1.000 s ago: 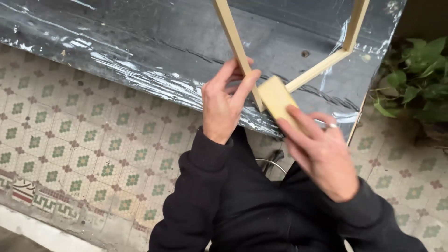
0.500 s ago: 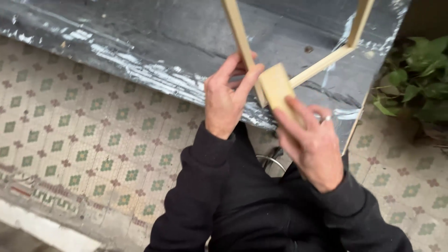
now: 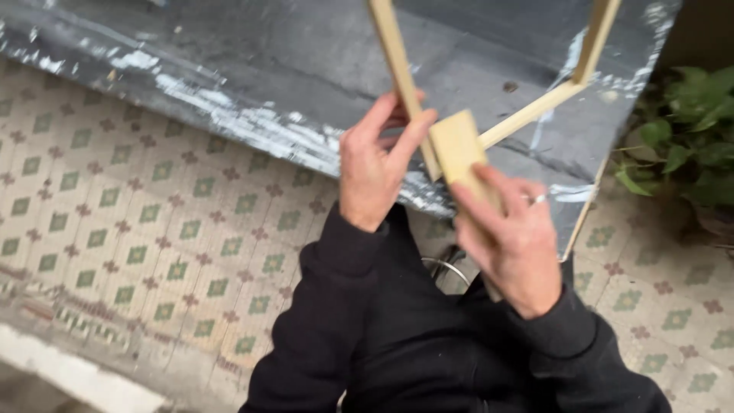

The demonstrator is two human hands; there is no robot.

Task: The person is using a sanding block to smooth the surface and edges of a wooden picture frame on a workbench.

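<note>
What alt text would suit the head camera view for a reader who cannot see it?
A person's left hand grips a thin wooden frame at its corner while the right hand presses a small wooden block against it, above a dark paint-streaked tabletop, patterned floor tiles and a green plant.

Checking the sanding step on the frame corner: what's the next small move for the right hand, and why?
Probably a short stroke of the sanding block along the frame's corner joint. The right hand presses the block against the corner where two slats meet, and the left hand pinches the near slat beside it, so the frame looks braced.
</note>
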